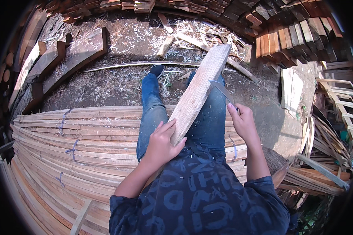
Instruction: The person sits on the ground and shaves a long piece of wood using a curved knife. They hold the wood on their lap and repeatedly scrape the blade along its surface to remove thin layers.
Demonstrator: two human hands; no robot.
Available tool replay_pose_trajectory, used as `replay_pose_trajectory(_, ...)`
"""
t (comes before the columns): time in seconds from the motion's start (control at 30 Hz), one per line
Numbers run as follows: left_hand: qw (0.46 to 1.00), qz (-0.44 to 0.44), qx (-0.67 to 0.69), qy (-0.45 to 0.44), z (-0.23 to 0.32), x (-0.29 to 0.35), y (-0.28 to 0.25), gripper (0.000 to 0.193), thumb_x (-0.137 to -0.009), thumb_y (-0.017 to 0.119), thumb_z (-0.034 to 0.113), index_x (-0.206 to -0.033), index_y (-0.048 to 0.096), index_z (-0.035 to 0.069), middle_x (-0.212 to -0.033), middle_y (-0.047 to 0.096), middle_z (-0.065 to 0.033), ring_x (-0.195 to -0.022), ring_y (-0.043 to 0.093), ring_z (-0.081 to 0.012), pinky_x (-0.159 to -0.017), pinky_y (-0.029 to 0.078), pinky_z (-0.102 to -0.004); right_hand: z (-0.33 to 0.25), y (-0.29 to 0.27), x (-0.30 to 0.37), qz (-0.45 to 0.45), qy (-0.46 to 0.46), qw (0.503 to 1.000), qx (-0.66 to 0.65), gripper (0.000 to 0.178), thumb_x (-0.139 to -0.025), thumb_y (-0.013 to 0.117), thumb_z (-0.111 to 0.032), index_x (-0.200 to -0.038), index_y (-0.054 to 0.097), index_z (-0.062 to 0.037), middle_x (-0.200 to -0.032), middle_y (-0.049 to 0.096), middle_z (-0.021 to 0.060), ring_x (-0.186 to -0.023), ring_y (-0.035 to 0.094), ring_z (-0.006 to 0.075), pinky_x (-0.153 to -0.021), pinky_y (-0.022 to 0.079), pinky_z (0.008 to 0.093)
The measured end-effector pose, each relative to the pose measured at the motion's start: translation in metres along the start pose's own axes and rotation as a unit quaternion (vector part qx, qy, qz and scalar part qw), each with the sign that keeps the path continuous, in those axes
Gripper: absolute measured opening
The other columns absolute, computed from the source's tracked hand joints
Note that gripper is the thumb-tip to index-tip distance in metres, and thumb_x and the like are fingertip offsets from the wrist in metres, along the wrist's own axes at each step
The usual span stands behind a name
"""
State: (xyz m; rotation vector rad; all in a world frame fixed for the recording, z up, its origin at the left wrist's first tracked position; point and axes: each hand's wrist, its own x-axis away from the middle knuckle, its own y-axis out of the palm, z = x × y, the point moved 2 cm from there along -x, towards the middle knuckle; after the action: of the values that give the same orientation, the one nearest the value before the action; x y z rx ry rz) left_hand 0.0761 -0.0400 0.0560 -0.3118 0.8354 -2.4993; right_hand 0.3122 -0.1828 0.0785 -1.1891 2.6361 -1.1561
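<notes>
A long pale wooden board (202, 88) slants up and away across my lap, its near end by my belly and its far end beyond my knees. My left hand (164, 140) grips the near end, fingers on one side and thumb at the lower corner. In my right hand (242, 122) is a knife (222, 92) with a narrow curved blade, my thumb pressed along the top of the handle. The blade tip lies close to the board's right edge; whether it touches, I cannot tell. Most of the handle is hidden in my fist.
I sit on bundles of long wooden strips (102, 137) tied with purple twine (72, 150). Shavings (125, 37) and offcuts (166, 46) litter the ground ahead. Thick dark planks (74, 56) lean at the left; stacked timber (294, 39) rises at the far right, above scrap sticks (325, 135).
</notes>
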Motion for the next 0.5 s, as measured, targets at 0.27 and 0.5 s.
replay_pose_trajectory(0.27, 0.956, 0.136, 0.239, -0.104, -0.041, 0.002, 0.028, 0.061, -0.068, 0.082, 0.021, -0.116, 0.051, -0.001, -0.125, 0.053, -0.0206, -0.121, 0.051, -0.0320, -0.098, 0.043, -0.0387, 0.004, 0.009, -0.003, -0.030, 0.004, 0.999, -0.030, 0.048, -0.094, 0.057, -0.036, -0.070, 0.054, 0.0053, -0.050, 0.038, 0.0054, -0.051, 0.035, 0.0101, -0.047, 0.031, 0.0332)
replay_pose_trajectory(0.5, 0.973, -0.018, 0.105, -0.207, -0.043, -0.009, 0.027, 0.094, -0.064, 0.082, 0.048, -0.132, 0.039, -0.001, -0.123, 0.054, -0.0256, -0.115, 0.055, -0.0373, -0.098, 0.042, -0.0420, -0.003, -0.003, 0.007, -0.011, -0.004, 0.996, 0.088, 0.046, -0.094, 0.057, -0.037, -0.072, 0.058, 0.0044, -0.051, 0.047, 0.0162, -0.047, 0.047, 0.0270, -0.050, 0.038, 0.0388)
